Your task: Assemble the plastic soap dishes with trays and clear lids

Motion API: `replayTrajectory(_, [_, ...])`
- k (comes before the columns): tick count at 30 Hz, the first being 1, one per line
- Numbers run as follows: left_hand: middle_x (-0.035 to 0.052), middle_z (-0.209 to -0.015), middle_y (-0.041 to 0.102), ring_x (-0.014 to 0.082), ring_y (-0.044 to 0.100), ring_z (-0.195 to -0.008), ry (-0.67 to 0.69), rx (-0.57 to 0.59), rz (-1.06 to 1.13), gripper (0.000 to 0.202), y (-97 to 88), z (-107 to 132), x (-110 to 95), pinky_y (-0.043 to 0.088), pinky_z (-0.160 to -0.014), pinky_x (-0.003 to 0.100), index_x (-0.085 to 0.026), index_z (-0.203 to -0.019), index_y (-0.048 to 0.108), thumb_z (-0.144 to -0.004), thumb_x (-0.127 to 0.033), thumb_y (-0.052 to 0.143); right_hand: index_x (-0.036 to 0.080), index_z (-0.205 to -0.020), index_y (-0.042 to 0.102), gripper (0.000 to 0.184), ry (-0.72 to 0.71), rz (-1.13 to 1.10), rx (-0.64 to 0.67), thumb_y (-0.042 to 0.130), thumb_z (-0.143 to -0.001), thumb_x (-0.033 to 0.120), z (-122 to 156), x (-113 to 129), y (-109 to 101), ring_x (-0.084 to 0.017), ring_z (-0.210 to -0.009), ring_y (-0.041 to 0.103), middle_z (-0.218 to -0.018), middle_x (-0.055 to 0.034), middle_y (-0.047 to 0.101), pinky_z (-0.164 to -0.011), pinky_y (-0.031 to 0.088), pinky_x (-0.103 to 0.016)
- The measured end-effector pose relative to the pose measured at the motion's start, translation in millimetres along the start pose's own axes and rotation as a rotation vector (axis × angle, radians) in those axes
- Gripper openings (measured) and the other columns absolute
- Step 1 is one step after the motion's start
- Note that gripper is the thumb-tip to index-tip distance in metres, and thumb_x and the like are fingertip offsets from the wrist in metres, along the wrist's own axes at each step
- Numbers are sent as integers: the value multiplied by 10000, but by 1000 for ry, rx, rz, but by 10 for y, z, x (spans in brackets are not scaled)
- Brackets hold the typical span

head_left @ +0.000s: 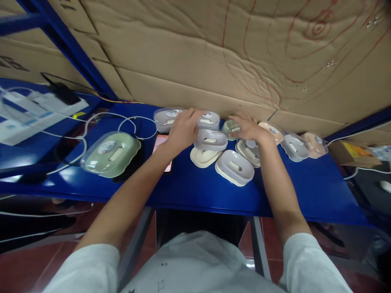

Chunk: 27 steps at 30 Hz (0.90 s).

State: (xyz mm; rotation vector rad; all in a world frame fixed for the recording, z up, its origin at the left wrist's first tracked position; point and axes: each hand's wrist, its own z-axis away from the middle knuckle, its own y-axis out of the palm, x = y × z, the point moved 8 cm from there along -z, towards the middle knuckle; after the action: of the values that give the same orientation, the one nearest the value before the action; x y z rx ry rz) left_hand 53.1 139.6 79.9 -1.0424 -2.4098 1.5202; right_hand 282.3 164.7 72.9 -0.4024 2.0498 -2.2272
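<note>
Down at the bottom edge of the frame it's just white sleeves, with both forearms reaching up over the blue counter (189, 191). Lower middle, a grey-lidded box on a cream base (235, 167) sits closest. Just left of it is a cream box (201, 158) with another grey box (211, 140) perched on top.

Past those, the left hand (183, 131) lies on the grey soap box (210, 120) in the back row. Its fingers (194, 115) curl over the lid, and I can't tell if they're really gripping. The right hand (249, 129) is on the green soap box (229, 127), fingers loose and stretched out, not closed.

My take: these boxes are packed tight, so pinch one by its sides and lift straight up, or the neighbours get dragged along. The cardboard wall (195, 53) sits right behind, so there's little room back there.
</note>
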Motion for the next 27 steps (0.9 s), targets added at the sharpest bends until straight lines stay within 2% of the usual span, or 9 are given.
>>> replayTrajectory(3, [158, -1698, 470, 380, 446, -1552, -50, 212, -70, 667, 207, -212, 266, 398, -1224, 573, -218, -1581, 505, -930, -112, 600, 259, -1683, 438, 981, 64, 11, 66, 903, -825, 353, -40, -80, 221, -459, -1641, 315, -1778, -186, 328, -1295, 279, -724])
replayTrajectory(6, [173, -1701, 468, 401, 435, -1567, -120, 342, -126, 758, 357, -298, 431, 336, -1262, 617, -229, -1642, 441, -932, -209, 705, 275, -1667, 468, 863, 36, -1, 25, 844, -894, 355, 39, -104, 175, -416, -1596, 423, -1741, -155, 418, -1289, 333, -659])
replayTrajectory(9, [138, -1530, 644, 370, 566, -1456, -131, 302, -108, 628, 352, -325, 462, 396, -1224, 562, -265, -1575, 531, -973, -289, 707, 262, -1630, 527, 715, 27, -36, -65, 757, -965, 388, 108, -176, -34, -387, -1485, 573, -1623, -128, 588, -1235, 449, -569])
replayTrajectory(14, [114, -1311, 741, 307, 728, -1160, -212, 59, -67, 314, 211, -265, 483, 537, -1000, 421, -233, -1330, 674, -1040, -324, 596, 195, -1480, 659, 484, 40, -72, -377, 561, -1007, 221, 217, -169, -478, -347, -1339, 677, -1428, -140, 734, -1159, 522, -507])
replayTrajectory(15, [118, -1247, 761, 303, 743, -1103, -223, 47, -83, 288, 221, -246, 472, 545, -958, 411, -222, -1297, 684, -1053, -305, 556, 195, -1412, 705, 433, 15, -82, -354, 534, -1015, 219, 227, -97, -467, -334, -1271, 713, -1346, -134, 773, -1123, 544, -481])
replayTrajectory(18, [120, -1112, 807, 315, 766, -1031, -159, 143, -108, 293, 365, -215, 365, 558, -910, 417, -207, -1240, 722, -1067, -285, 499, 241, -1257, 780, 364, -65, -47, -73, 476, -1059, 267, 238, 196, -168, -307, -1181, 755, -1218, -97, 819, -1062, 567, -424])
replayTrajectory(21, [123, -1224, 808, 305, 762, -1120, -58, 215, -82, 335, 460, -205, 262, 560, -974, 423, -205, -1254, 748, -1064, -241, 473, 227, -1287, 762, 375, -32, 40, 131, 508, -1011, 221, 259, 345, 179, -333, -1158, 769, -1231, -138, 813, -985, 591, -423])
replayTrajectory(24, [125, -1409, 747, 288, 712, -1274, 35, 261, -59, 389, 487, -190, 220, 522, -1097, 435, -194, -1330, 735, -1024, -174, 496, 186, -1419, 671, 494, 27, 77, 154, 548, -941, 165, 215, 334, 360, -349, -1129, 779, -1263, -188, 795, -914, 605, -420])
replayTrajectory(27, [116, -1481, 709, 284, 674, -1344, 99, 309, -40, 445, 516, -157, 222, 479, -1155, 447, -203, -1427, 688, -1000, -181, 565, 182, -1549, 549, 603, 66, 102, 127, 541, -946, 162, 145, 255, 424, -358, -1216, 750, -1381, -210, 745, -979, 587, -446])
